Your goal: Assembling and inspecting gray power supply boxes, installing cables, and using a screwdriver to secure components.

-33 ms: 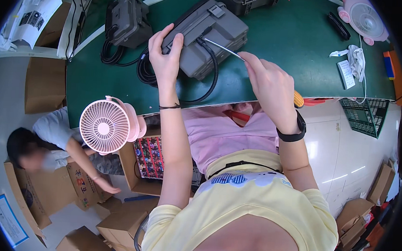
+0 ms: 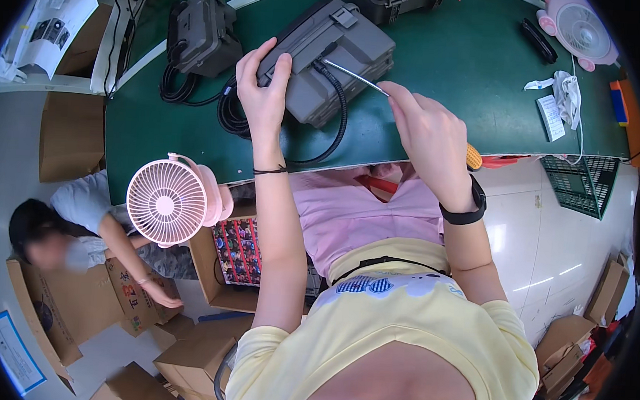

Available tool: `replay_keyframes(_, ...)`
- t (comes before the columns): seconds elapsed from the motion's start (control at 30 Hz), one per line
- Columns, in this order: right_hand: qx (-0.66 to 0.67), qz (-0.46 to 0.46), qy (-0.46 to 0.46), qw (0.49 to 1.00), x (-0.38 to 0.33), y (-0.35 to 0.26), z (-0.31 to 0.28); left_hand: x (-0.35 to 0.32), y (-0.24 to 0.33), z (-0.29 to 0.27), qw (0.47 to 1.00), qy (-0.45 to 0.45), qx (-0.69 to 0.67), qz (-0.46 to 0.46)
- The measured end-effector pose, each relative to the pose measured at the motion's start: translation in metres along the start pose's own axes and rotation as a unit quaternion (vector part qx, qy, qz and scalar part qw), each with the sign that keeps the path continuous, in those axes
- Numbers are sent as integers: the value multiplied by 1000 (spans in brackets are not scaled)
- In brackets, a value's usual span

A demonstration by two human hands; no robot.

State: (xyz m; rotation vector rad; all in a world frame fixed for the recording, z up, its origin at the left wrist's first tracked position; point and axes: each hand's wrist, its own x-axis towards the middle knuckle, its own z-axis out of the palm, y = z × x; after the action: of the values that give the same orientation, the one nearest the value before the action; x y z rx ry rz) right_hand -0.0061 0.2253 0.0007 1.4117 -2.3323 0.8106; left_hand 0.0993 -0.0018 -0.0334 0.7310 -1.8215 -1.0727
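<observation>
We note a grey, boxy plastic device (image 2: 325, 61) lying flat on the green table mat (image 2: 452, 69), with a latch on its top face and a black corrugated cable (image 2: 337, 120) looping from its near side.

Left hand (image 2: 262, 86): forearm upright in view, fingers curled over the device's left edge, thumb on top, gripping it.

Right hand (image 2: 430, 130): closed around a screwdriver (image 2: 357, 76) with a yellow handle end showing below the palm; a black watch on the wrist. The thin metal shaft runs up and left, its tip touching the device's top face near the cable entry.

The device sits between the hands, the left one on it, the right one just beside its right edge. A pink clip fan (image 2: 167, 202) stands at the table's near edge.
</observation>
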Motion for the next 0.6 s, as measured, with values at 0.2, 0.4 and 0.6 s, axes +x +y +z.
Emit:
replay_keyframes(0.2,-27,-4,11,1000,0,-5,5,1,2,1,999,5,31,14)
replay_keyframes(0.4,-37,-23,30,999,-2,-4,7,-9,10,1,994,38,80,62)
replay_keyframes(0.6,6,-14,37,999,-8,-4,16,-15,15,0,992,59,91,69)
